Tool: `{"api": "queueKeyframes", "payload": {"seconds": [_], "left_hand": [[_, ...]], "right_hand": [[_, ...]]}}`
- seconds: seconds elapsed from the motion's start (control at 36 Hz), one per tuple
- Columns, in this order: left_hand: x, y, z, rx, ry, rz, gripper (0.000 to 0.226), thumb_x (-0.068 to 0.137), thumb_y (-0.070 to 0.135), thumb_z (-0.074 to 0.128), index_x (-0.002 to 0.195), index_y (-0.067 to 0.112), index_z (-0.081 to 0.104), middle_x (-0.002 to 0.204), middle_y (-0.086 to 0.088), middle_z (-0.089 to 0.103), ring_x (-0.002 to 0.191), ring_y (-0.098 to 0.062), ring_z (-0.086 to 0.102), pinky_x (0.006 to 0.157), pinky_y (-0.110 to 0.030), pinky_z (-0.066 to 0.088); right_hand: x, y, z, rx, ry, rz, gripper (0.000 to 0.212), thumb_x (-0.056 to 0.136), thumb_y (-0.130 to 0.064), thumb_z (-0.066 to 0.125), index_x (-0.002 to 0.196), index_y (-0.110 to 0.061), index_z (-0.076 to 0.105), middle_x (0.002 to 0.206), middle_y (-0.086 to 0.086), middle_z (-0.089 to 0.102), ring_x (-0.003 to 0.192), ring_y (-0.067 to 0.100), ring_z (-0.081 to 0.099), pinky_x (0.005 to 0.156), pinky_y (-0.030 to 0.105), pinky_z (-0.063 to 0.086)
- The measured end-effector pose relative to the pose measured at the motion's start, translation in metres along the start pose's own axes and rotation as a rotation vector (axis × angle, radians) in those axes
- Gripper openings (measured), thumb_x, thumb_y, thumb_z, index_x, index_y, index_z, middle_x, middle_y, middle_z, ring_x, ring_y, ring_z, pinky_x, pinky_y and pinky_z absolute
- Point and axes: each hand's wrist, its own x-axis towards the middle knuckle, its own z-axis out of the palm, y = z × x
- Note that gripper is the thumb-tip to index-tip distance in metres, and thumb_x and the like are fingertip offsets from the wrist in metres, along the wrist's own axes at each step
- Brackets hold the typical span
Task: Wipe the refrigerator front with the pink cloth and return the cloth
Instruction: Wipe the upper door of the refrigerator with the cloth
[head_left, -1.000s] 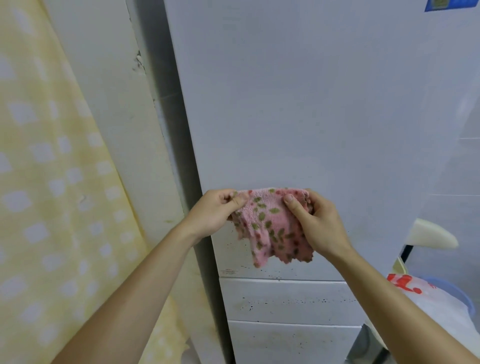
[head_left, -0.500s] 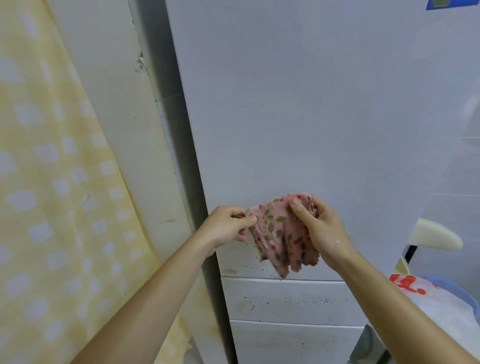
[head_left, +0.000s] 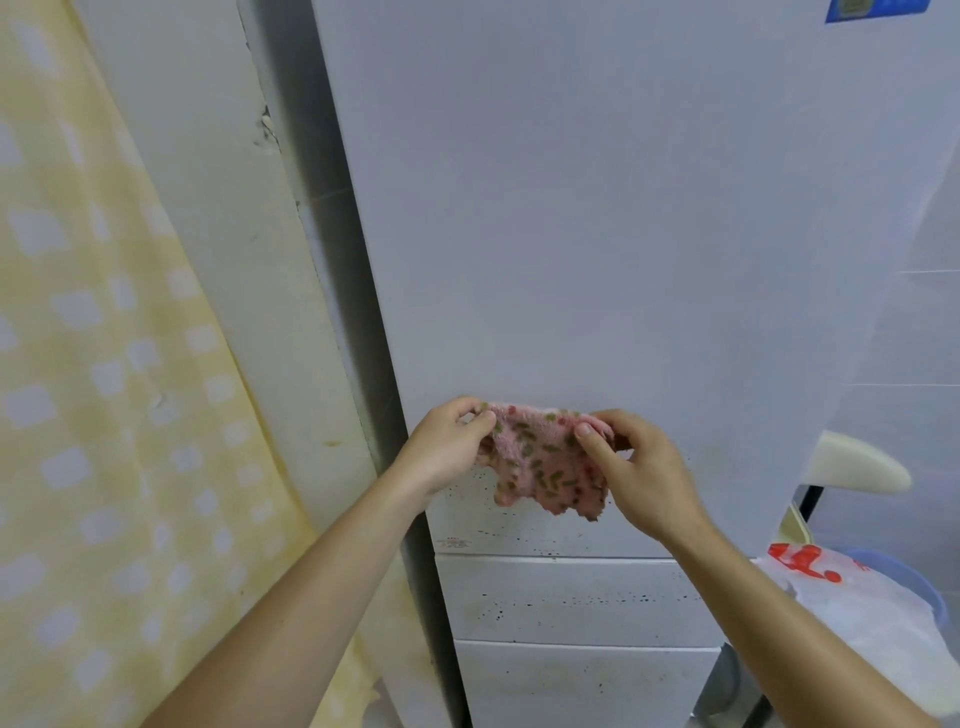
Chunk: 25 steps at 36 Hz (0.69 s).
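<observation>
Cloth (head_left: 540, 462): pinched at its top corners by left hand (head_left: 451, 451) and right hand (head_left: 641, 470), spread before the fridge (head_left: 597, 234). Step: readying it, by my reckoning (wiping not begun); next, press flat against the door.

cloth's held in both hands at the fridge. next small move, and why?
Probably press the cloth flat on the fridge door and start wiping low. Both hands, left and right, pinch its top edge, and it hangs loose in front of the door. Dark specks cluster along the door's bottom edge just below it.
</observation>
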Motion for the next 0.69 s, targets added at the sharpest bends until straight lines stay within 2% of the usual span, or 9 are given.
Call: {"api": "queueKeyframes", "payload": {"seconds": [0.06,0.14,0.22,0.28,0.39,0.5,0.56,0.61,0.69], "left_hand": [[0.000,0.002,-0.002,0.074,-0.015,0.000,0.021,0.108,0.041,0.050,0.100,0.029,0.066,0.106,-0.005,0.075,0.101,-0.028,0.071,0.101,-0.045,0.053],[-0.002,0.004,-0.002,0.172,-0.035,0.019,0.024,0.110,0.039,0.044,0.104,0.022,0.060,0.086,0.006,0.062,0.072,-0.015,0.052,0.069,-0.033,0.041],[-0.002,0.002,-0.001,0.316,-0.017,0.082,0.024,0.111,0.038,0.040,0.105,0.026,0.059,0.085,-0.006,0.065,0.068,-0.016,0.050,0.063,-0.032,0.036],[-0.004,0.002,0.000,0.379,-0.008,0.104,0.022,0.111,0.037,0.042,0.103,0.028,0.061,0.080,-0.002,0.066,0.062,-0.014,0.051,0.059,-0.030,0.038],[-0.005,0.002,-0.002,0.317,-0.065,0.099,0.019,0.108,0.033,0.051,0.102,0.027,0.068,0.089,0.003,0.071,0.082,-0.014,0.065,0.068,-0.027,0.046],[-0.006,-0.001,-0.001,0.129,-0.216,0.085,0.019,0.109,0.026,0.053,0.105,0.031,0.071,0.102,-0.008,0.074,0.093,-0.012,0.068,0.082,-0.030,0.051],[-0.009,0.000,0.001,0.050,-0.259,0.065,0.024,0.110,0.019,0.051,0.112,0.030,0.072,0.109,0.000,0.076,0.104,-0.010,0.072,0.085,-0.025,0.056],[-0.011,0.003,0.002,0.000,-0.299,0.055,0.027,0.111,0.015,0.048,0.118,0.028,0.071,0.118,0.000,0.076,0.110,-0.011,0.071,0.085,-0.022,0.057],[-0.013,0.009,0.001,-0.056,-0.348,0.028,0.027,0.109,0.016,0.050,0.123,0.029,0.069,0.119,-0.004,0.074,0.109,-0.015,0.072,0.085,-0.026,0.058]], "right_hand": [[0.000,0.007,0.000,-0.051,-0.003,0.013,0.020,0.104,-0.045,0.058,0.093,-0.034,0.071,0.086,-0.008,0.069,0.083,0.010,0.064,0.071,0.029,0.050],[-0.001,0.014,0.001,-0.122,-0.067,0.069,0.032,0.103,-0.048,0.057,0.082,-0.026,0.067,0.069,0.000,0.060,0.064,0.016,0.053,0.061,0.033,0.042],[-0.001,0.021,0.002,-0.158,-0.138,0.116,0.035,0.102,-0.050,0.058,0.081,-0.024,0.068,0.073,0.001,0.069,0.070,0.021,0.065,0.068,0.037,0.051],[-0.001,0.025,0.002,-0.172,-0.206,0.135,0.031,0.102,-0.050,0.059,0.085,-0.026,0.070,0.078,-0.003,0.073,0.081,0.019,0.072,0.080,0.041,0.058],[0.000,0.031,-0.003,-0.125,-0.466,0.112,0.028,0.099,-0.046,0.067,0.082,-0.025,0.070,0.080,-0.006,0.075,0.081,0.011,0.073,0.091,0.048,0.059],[0.001,0.027,-0.011,-0.178,-0.784,0.095,0.053,0.083,-0.081,0.063,0.093,-0.031,0.074,0.093,-0.008,0.077,0.092,0.015,0.073,0.093,0.044,0.060],[0.002,0.018,-0.010,-0.162,-0.728,0.086,0.059,0.087,-0.081,0.058,0.095,-0.025,0.076,0.094,-0.004,0.078,0.090,0.014,0.074,0.091,0.043,0.060],[0.006,0.013,-0.004,-0.104,-0.578,0.076,0.047,0.100,-0.061,0.054,0.096,-0.019,0.074,0.092,-0.002,0.078,0.087,0.015,0.074,0.091,0.046,0.059],[0.007,0.010,0.007,0.029,-0.441,0.066,0.015,0.105,-0.036,0.060,0.117,-0.035,0.067,0.112,-0.013,0.074,0.106,0.005,0.069,0.103,0.042,0.054]]}}
